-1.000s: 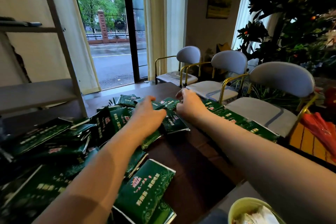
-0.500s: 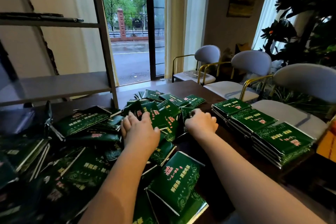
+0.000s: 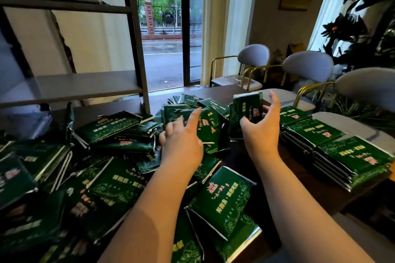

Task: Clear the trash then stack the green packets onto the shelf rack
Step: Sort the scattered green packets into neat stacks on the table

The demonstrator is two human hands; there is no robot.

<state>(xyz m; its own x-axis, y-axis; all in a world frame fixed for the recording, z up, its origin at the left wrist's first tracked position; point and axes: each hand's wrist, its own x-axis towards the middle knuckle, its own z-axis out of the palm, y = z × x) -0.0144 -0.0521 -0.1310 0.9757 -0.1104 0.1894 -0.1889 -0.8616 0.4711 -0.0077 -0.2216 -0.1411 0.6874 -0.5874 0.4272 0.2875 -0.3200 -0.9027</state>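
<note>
- The right hand [image 3: 263, 136] gripped a small bundle of packets [image 3: 245, 111]; the thumb was on the near side and the fingers [image 3: 275, 102] behind it; the bundle stood upright, above the table [image 3: 215, 90].
- The left hand [image 3: 181, 145] held nothing; its fingers were loose and apart, just over the loose pile of packets [image 3: 111, 134].
- This pile covered the left and the middle of the table, up to the foot of the shelf rack [image 3: 81, 85].
- Neat stacks [image 3: 333, 149] of the same packets lay in a row on the right edge, beside the chairs [image 3: 307, 66].
</note>
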